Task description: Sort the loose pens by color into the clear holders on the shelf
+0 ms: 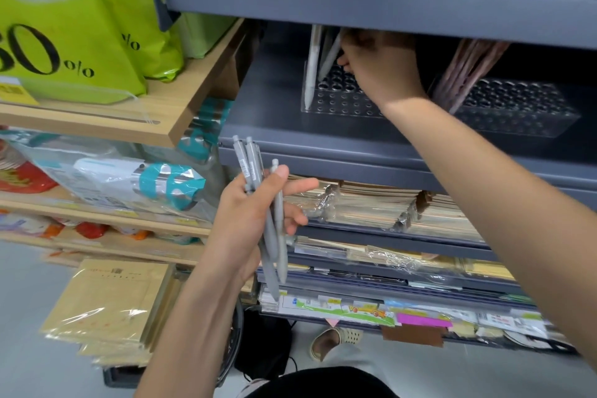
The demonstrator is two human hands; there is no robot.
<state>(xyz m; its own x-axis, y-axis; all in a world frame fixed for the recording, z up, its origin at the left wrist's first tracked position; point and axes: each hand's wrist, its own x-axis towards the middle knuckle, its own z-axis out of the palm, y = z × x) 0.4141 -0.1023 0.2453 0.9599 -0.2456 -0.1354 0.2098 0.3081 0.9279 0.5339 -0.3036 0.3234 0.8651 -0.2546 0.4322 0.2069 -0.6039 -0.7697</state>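
At frame centre the left hand (pixel 255 220) grips 3 grey pens (pixel 271 226) as ready stock, while the right hand (pixel 381 71), upper centre, pinches a pale pen (pixel 329 56) over the left clear holder (pixel 339 100), apparently seating it by colour.

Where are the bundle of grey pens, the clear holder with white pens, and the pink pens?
Bundle of grey pens (pixel 258 200): head view, mid barrels.
Clear holder with white pens (pixel 339 103): head view, front wall.
Pink pens (pixel 465 71): head view, barrels.
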